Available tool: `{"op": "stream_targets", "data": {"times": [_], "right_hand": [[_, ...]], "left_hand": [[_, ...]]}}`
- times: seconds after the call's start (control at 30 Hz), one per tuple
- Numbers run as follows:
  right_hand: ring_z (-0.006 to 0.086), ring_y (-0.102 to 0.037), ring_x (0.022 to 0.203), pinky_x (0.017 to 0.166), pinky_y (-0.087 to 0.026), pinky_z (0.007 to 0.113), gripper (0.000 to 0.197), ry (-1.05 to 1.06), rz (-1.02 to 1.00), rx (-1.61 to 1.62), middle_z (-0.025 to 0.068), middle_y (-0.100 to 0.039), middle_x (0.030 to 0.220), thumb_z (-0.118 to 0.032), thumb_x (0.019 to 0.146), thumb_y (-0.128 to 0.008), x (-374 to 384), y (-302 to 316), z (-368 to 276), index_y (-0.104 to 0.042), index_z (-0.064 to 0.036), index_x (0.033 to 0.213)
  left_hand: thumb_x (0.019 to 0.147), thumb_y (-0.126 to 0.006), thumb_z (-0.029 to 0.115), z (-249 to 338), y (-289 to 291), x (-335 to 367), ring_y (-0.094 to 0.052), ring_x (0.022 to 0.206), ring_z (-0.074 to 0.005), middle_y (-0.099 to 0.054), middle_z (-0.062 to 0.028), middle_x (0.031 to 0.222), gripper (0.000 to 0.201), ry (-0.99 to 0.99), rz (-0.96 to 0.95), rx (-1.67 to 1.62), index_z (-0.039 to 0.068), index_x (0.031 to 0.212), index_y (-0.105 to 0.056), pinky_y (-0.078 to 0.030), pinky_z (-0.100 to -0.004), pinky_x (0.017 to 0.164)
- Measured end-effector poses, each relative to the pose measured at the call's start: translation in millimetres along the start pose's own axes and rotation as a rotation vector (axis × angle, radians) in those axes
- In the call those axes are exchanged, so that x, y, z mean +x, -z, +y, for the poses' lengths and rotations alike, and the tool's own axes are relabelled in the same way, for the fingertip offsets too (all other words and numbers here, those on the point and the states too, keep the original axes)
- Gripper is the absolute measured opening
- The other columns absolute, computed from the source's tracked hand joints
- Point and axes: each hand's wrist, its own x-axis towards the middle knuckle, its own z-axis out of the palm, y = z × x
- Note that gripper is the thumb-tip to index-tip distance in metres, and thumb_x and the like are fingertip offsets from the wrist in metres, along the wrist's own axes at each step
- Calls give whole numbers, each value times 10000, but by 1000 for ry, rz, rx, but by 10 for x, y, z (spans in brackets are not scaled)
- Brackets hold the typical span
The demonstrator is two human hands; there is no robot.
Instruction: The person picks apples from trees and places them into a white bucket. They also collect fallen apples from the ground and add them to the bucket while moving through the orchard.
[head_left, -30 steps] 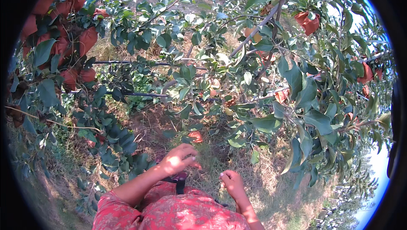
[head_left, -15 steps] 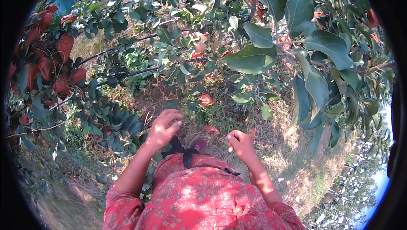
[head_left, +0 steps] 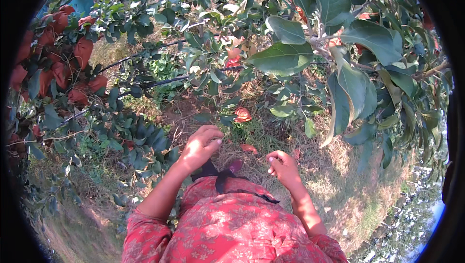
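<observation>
My left hand [head_left: 202, 145] hovers in front of my waist, holding nothing that shows, its thumb apart from loosely bent fingers. To the right, my right hand [head_left: 285, 167] is closed, with its fingers curled in and no object visible in it. Both hands are apart from the branches. Beyond them, a pale apple [head_left: 234, 53] hangs among leaves with a red wrapping [head_left: 233, 62] just below it. On the ground past my hands lie a crumpled orange-red bag [head_left: 242, 115] and a smaller orange-red scrap [head_left: 249, 148].
Several red bags [head_left: 83, 52] hang in a cluster at the far left, near a blue-green sheet [head_left: 80, 4]. Large leaves [head_left: 283, 59] on a branch reach in from the upper right. Dark thin pipes [head_left: 167, 81] run through the foliage. Dry grass [head_left: 339, 200] covers the ground.
The view has shifted, so the bags, the ground and my body sit a little farther right. Both hands keep nearly the same pose, and the right fingers look slightly more curled.
</observation>
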Motion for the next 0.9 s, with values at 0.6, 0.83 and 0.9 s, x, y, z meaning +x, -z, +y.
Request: {"op": "stream_targets", "data": {"times": [0.6,0.83,0.9], "right_hand": [[81,-606,596,555,-495,231,207,119,-158,-60,45,-656,727,-144,883,-588,354,-413,-827,-651,-24,1038],[122,-608,592,553,-504,249,199,78,-127,-78,77,-640,748,-93,891,-537,399,-373,-843,-618,43,1012],[127,-619,597,551,-511,252,210,74,-124,-61,78,-641,744,-104,893,-530,431,-347,-816,-615,45,1014]], "left_hand": [[898,-605,114,1224,2104,1156,-548,896,-85,-587,-3,996,153,-407,465,-194,52,1027,-659,-449,-242,776],[891,-600,130,1371,2550,1522,-497,746,-35,-598,41,851,208,-298,456,-306,40,1069,-661,-417,-206,698],[902,-598,156,1412,2668,1611,-564,854,-64,-633,11,929,219,-284,454,-326,49,1085,-655,-448,-229,740]]}}
